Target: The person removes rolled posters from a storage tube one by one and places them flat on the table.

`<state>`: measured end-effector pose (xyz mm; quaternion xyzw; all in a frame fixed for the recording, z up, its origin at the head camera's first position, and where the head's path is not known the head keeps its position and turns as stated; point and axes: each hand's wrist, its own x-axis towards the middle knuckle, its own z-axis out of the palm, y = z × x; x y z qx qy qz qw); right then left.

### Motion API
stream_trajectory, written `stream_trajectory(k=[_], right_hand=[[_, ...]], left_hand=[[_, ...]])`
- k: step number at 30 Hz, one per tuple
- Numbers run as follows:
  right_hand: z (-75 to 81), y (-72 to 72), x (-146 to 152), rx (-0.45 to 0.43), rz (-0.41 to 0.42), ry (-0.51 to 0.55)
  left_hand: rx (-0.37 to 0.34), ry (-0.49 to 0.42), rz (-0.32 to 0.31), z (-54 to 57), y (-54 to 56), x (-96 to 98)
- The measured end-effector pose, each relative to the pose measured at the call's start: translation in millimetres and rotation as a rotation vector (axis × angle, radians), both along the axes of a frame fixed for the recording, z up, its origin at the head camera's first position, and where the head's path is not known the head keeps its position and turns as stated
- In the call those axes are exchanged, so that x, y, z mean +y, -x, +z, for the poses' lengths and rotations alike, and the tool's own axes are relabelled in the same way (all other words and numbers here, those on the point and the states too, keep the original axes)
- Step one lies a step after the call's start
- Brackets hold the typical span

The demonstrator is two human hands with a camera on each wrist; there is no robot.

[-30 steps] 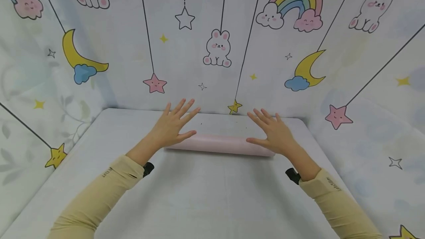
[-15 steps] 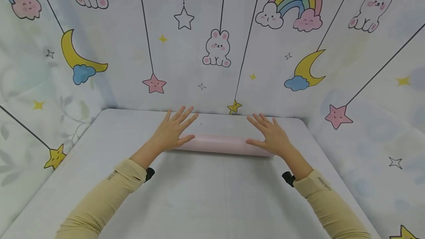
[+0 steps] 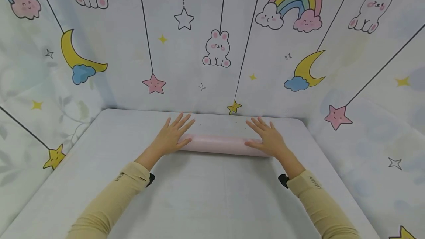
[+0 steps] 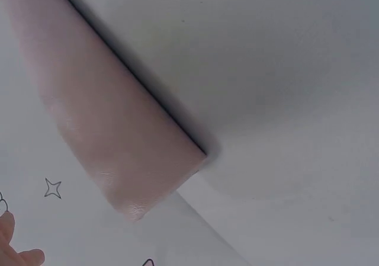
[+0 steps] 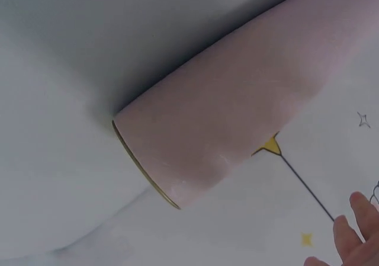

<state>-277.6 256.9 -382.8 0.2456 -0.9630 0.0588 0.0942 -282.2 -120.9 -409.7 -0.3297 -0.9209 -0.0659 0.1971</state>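
Note:
A smooth pink roll [image 3: 217, 145] lies crosswise near the far side of the white table. Over its left end is my left hand [image 3: 167, 138], palm down with fingers spread and hiding that end in the head view. My right hand [image 3: 271, 139] is over the right end, fingers likewise spread. Both thumbs point inward along the roll. From the left wrist, the pink roll [image 4: 112, 118] tapers away, with a few fingertips [image 4: 18, 253] at the lower left corner. The right wrist view shows the pink roll [image 5: 225, 100] with a thin gold-coloured edge at its end.
The white-covered table [image 3: 212, 194] stretches toward me. Behind it and on both sides hangs a pale cloth [image 3: 126, 47] printed with rabbits, stars, moons and rainbows. A small black wrist camera [image 3: 283, 180] sits at my right cuff.
Both hands have lowered a little and drawn slightly closer together, with the forearms shifting inward. The left hand covers more of the roll's left end. The roll stays in place.

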Motion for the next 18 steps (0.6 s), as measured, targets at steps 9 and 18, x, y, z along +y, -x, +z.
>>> stream_trajectory(k=[9, 18], right_hand=[[-19.2, 7.1, 4.4, -0.001, -0.013, -0.022], [-39.0, 11.5, 6.9, -0.035, -0.027, 0.005]], left_hand=[[-0.058, -0.031, 0.027, -14.8, 4.5, -3.0], [-0.091, -0.046, 0.037, -28.0, 10.8, -2.5]])
